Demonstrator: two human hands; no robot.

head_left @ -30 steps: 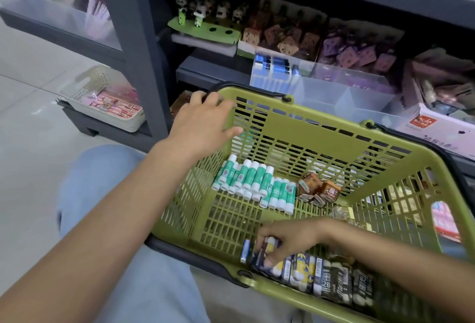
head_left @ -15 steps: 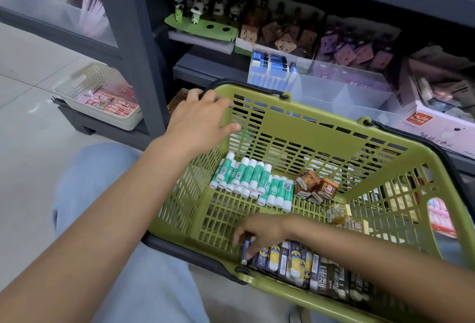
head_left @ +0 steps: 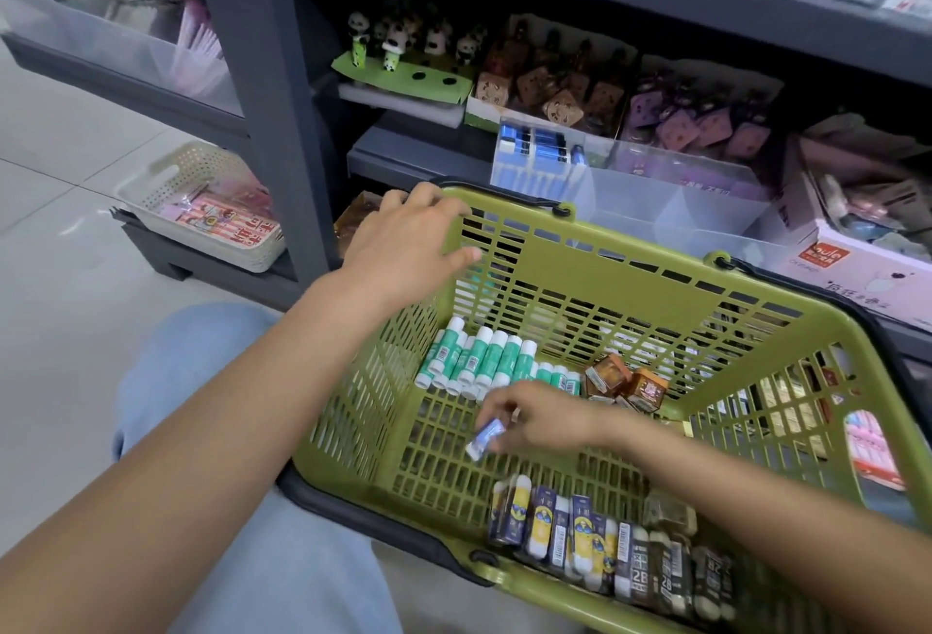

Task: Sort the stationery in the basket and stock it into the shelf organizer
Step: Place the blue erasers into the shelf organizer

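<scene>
the green basket [head_left: 650,280] sits tilted on the person's lap, its far rim toward the shelf at 12 o'clock. the left hand [head_left: 403,240] rests on the basket's far-left corner at about 10 o'clock, fingers spread and loosely bent over the rim, holding nothing else. the right hand [head_left: 544,419] is inside the basket near its middle, fingers curled and pinching a small blue-and-white eraser [head_left: 485,437] at its 9 o'clock side, lifted above the mesh floor. a row of green-and-white glue sticks [head_left: 484,361] lies at 11 o'clock of that hand, small brown boxes [head_left: 630,384] at 2 o'clock, and a line of packaged erasers [head_left: 605,547] along the near wall at 6 o'clock. beyond the far rim stands the clear shelf organizer [head_left: 671,199], blue erasers [head_left: 539,149] already in its left compartment.
</scene>
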